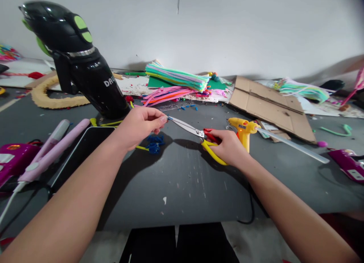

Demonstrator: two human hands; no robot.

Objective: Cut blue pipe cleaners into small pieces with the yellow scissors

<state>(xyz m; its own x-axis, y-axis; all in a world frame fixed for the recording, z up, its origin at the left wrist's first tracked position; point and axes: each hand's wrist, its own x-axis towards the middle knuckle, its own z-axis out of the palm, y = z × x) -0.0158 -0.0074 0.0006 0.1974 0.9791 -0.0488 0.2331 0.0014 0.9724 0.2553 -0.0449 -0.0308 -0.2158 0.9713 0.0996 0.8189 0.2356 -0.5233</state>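
Note:
My right hand is closed round the red and yellow handles of a pair of scissors, whose blades point left. At the blade tips, my left hand pinches a small blue piece between thumb and fingertips; most of it is hidden. Below my left hand, a cluster of blue pieces on a yellow-green stem lies on the grey table.
A black bottle stands at the left, near a phone and pink hair straightener. Coloured pipe cleaners lie at the back. A yellow glue gun and cardboard are on the right.

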